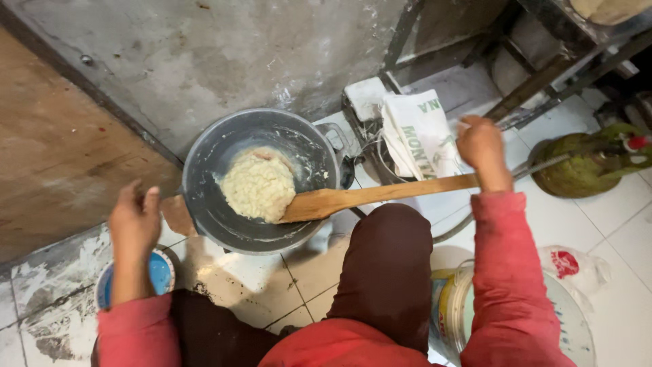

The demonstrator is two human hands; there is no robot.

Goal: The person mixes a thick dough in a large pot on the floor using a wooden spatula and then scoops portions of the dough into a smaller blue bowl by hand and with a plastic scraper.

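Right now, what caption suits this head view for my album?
Right hand holds a wooden paddle in pale dough inside a grey pan; left hand hovers open.

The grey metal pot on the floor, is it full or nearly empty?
Mostly empty. The grey metal pot holds one pale lump of dough at its bottom, smeared walls bare above it.

Illumination: moderate, diffuse overhead light — brightest on the white floor tiles (631, 224) at right. Top right corner dim. Shadows soft. Wide-angle bending at edges — slight motion blur on the left hand (134, 221).
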